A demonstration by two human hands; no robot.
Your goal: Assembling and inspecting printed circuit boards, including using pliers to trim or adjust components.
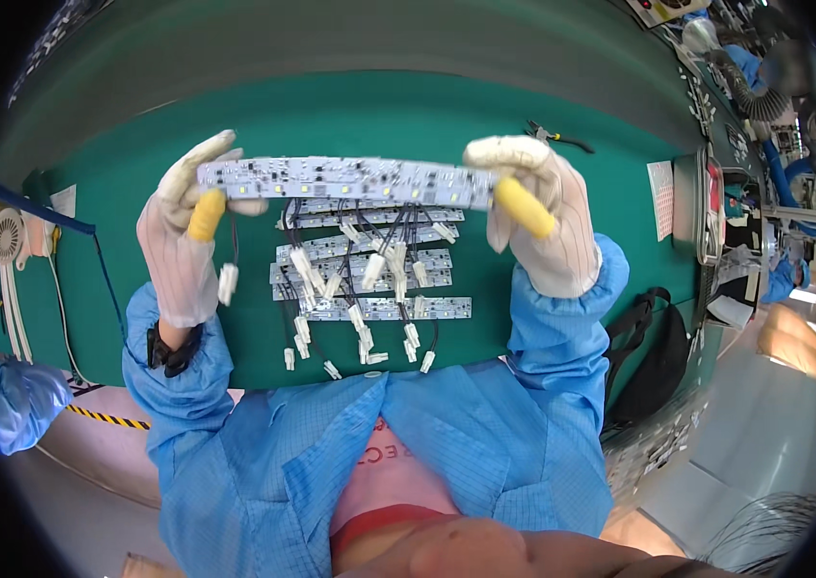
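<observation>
A workbench with a smooth green top carries everything here. Near its front edge, around the middle, several narrow white LED circuit strips lie in rows one behind another, roughly parallel to that edge. Short dark wires trail across them, ending in white plug connectors, some of which rest on the strips and others on bare green just in front. Farther back and to the right lies a pair of pliers with a bit of yellow on it. Toward the right end is a sheet of paper with reddish print; toward the left end, a round white fan.
</observation>
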